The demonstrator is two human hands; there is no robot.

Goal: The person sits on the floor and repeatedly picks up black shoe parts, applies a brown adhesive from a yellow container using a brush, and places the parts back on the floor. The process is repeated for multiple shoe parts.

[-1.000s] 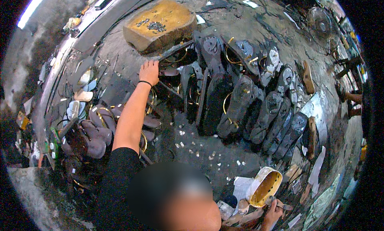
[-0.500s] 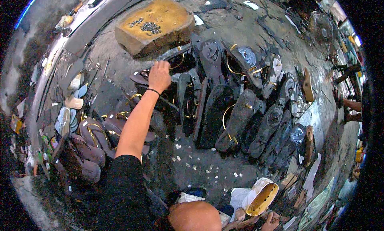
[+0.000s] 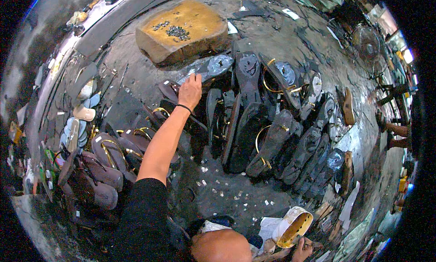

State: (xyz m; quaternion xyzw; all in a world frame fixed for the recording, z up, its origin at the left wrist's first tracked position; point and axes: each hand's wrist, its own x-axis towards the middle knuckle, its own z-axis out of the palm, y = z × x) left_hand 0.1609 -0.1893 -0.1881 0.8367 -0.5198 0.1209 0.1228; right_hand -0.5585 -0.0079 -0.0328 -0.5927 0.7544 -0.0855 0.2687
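The left arm was stretched far forward from the lower edge of the head view, nearly straight at the elbow, a black sleeve covering the upper arm and a thin dark band worn at the wrist. The left hand [image 3: 190,90] was laid palm down, its fingers curled loosely and the index fingertip set on a dark shoe sole [image 3: 206,68] with a shiny pale patch at its wider end. That sole was lying on the grimy floor [image 3: 236,194] just in front of a thick wooden block [image 3: 184,28], on whose yellowish top a small heap of dark tacks [image 3: 177,31] was scattered. Whether the sole was pinched or only touched could not be told.

To the right of the hand, rows of dark soles [image 3: 272,139], some fitted with gold-coloured straps, were propped overlapping one another. To the left of the forearm, a pile of brown sandals [image 3: 104,166] with gold trim was seen, and beyond it a few pale insoles [image 3: 84,112].

The right hand [image 3: 303,250] was seen only in part at the lower edge, its fingers closed around a cream-coloured shoe piece [image 3: 293,225] with a yellow inner face, held close to the body.
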